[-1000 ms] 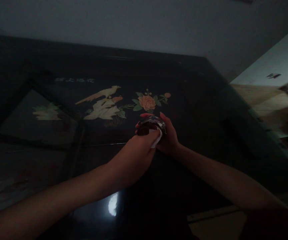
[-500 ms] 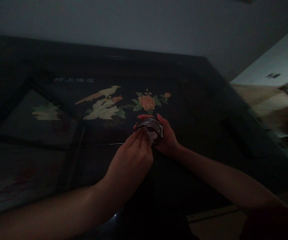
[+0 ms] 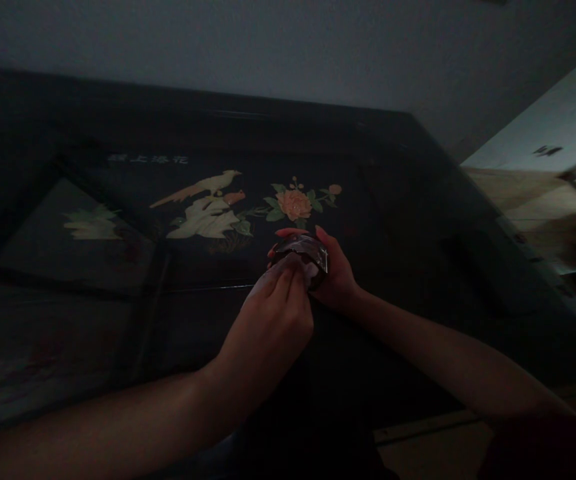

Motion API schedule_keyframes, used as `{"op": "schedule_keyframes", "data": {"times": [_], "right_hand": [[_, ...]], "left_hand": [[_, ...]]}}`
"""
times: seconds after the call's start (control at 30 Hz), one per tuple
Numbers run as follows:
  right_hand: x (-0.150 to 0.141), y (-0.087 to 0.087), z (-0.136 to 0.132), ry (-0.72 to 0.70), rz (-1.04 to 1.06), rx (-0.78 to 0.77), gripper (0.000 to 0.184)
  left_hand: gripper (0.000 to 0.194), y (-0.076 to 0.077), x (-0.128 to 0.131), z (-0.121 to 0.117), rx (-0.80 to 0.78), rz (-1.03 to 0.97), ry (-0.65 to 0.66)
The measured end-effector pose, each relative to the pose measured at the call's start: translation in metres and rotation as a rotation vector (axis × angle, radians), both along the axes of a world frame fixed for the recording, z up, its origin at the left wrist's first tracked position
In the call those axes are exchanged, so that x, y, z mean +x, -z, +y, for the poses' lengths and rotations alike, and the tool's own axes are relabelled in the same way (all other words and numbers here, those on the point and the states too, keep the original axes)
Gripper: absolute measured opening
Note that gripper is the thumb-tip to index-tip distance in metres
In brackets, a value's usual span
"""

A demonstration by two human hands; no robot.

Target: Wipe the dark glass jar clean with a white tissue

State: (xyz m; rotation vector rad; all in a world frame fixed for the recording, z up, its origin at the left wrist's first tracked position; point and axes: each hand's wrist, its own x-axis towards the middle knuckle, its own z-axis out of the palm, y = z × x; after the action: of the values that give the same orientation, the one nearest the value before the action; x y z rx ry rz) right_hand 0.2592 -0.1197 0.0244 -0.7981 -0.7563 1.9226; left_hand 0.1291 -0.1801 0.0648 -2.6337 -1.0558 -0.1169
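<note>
My right hand [image 3: 339,277] is wrapped round a dark glossy object [image 3: 301,247] with a glinting rim, its fingers showing along the far side. The low light hides what kind of object it is. In my left hand [image 3: 271,317] a thin pale tissue or cloth [image 3: 310,269] is pinched, pressed against the object's near side. Both hands meet above the near middle of a dark shiny table [image 3: 393,200]. Just beyond them the tabletop shows a peony picture [image 3: 294,204] and a pale bird [image 3: 208,187] on a rock.
A grey wall [image 3: 268,53] stands behind the table's far edge. Reflections and a dark frame shape [image 3: 78,227] show on the left of the tabletop. A dark rectangular shape [image 3: 493,273] is at the right. Light flooring [image 3: 498,187] lies beyond the right edge.
My left hand has shifted slightly right with the tissue or cloth, across the near side of the dark object. My right hand has barely moved and keeps its hold.
</note>
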Motion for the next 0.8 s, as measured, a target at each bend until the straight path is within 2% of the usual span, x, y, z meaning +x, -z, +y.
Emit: {"op": "schedule_keyframes", "data": {"times": [0.37,0.53,0.8], "right_hand": [[-0.001,0.001,0.001,0.01,0.001,0.006,0.044],[0.0,0.001,0.001,0.026,0.021,0.006,0.042],[0.001,0.001,0.0,0.028,-0.004,0.001,0.044]], "left_hand": [[0.043,0.001,0.0,0.0,-0.005,0.088,-0.025],[0.043,0.002,-0.003,0.003,-0.033,0.044,0.021],[0.038,-0.007,-0.012,0.016,-0.164,-0.065,0.112]]}}
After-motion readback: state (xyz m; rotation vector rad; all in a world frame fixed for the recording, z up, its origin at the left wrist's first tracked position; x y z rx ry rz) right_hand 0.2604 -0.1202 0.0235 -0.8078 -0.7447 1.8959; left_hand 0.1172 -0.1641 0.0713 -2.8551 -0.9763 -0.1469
